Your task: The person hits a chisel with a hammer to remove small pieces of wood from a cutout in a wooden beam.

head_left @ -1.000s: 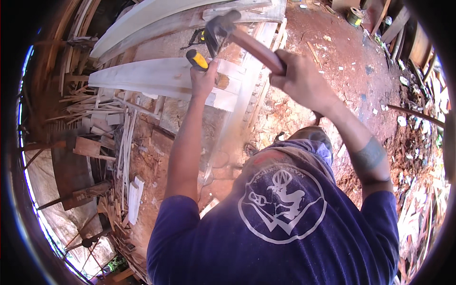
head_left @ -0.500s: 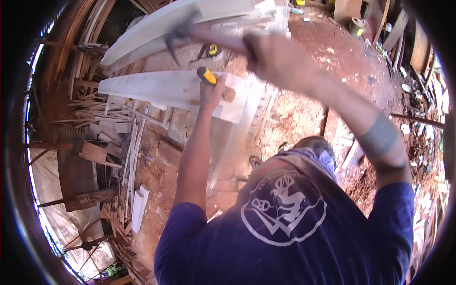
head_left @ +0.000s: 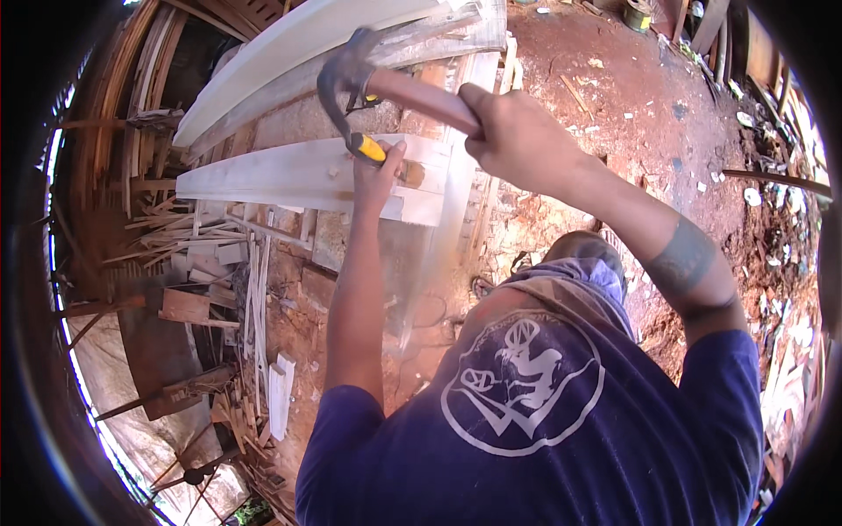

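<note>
My left hand [head_left: 377,184] is closed round the yellow-and-black handle of a chisel [head_left: 373,151], just above a long pale wooden board [head_left: 272,178]. Beside that hand is a brownish cut patch [head_left: 411,174] in the board; the chisel's blade is hidden by my fingers. With my right hand [head_left: 524,140] I grip the wooden shaft of a claw hammer [head_left: 428,102]. Its dark, curved metal head is over the chisel, one end at or very near the handle's butt. Whether they touch, I cannot tell.
A second long pale board [head_left: 289,61] lies beyond the first, with a yellow-and-black tool [head_left: 371,100] partly hidden behind the hammer. Thin offcuts [head_left: 189,232] are heaped at the left. Stacked planks [head_left: 145,88] stand far left. A tin [head_left: 638,15] sits at the far right.
The hammer has come down from its blurred, raised position toward the chisel's butt. My left hand stays at the same spot on the board; the whole view has shifted slightly.
</note>
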The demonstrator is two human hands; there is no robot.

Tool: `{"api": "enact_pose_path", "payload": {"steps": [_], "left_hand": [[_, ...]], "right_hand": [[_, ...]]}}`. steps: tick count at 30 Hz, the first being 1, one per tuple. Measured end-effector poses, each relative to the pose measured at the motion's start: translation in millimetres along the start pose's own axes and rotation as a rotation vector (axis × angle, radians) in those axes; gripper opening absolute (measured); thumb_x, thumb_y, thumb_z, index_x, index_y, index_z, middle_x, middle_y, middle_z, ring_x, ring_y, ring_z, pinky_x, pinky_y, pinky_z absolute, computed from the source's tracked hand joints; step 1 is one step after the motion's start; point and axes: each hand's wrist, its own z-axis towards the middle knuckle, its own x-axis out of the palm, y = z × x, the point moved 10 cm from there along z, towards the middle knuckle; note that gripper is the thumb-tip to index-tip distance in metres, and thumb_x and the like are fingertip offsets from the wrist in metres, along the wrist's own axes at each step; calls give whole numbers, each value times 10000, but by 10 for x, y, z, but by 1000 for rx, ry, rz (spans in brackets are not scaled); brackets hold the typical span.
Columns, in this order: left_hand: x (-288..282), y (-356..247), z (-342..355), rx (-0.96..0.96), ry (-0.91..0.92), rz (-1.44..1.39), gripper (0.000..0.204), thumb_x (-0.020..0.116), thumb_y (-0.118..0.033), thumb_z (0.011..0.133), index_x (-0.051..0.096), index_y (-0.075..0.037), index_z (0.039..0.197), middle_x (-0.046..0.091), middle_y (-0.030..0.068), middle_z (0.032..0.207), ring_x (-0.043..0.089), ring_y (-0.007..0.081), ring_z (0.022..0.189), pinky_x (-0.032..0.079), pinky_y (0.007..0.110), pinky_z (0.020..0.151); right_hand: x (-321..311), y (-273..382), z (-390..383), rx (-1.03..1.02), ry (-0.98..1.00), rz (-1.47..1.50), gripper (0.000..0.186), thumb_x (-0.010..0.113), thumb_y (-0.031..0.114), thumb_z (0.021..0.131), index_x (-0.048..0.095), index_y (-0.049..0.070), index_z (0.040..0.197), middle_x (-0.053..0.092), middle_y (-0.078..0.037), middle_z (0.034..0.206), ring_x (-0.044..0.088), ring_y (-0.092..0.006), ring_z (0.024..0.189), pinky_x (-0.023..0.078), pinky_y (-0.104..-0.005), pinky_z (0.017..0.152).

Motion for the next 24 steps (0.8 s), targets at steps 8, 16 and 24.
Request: {"api": "enact_pose_path", "payload": {"steps": [8, 16, 24], "left_hand": [[39, -369, -721, 337, -116, 124, 286, 679, -141, 939, 548, -37, 706, 563, 11, 662, 515, 90, 627, 468, 256, 656], [-4, -122, 15, 30, -15, -95, 396, 650, -156, 969, 449, -65, 640, 497, 6, 605, 462, 90, 557, 417, 276, 560], [98, -114, 3, 88, -1, -78, 366, 645, -110, 951, 432, -78, 656, 449, -14, 593, 421, 88, 537, 372, 273, 524]], "right_hand": [[-295, -752, -630, 137, -296, 191, 235, 597, 66, 837, 596, -64, 1033, 669, -253, 766, 705, -356, 726, 530, -448, 693], [-315, -768, -627, 249, -234, 267, 210, 633, 64, 838, 582, -61, 999, 654, -240, 726, 694, -311, 690, 524, -436, 680], [-21, -717, -358, 54, -135, 163, 154, 610, 41, 826, 606, -28, 963, 661, -251, 729, 685, -408, 692, 549, -491, 701]]}}
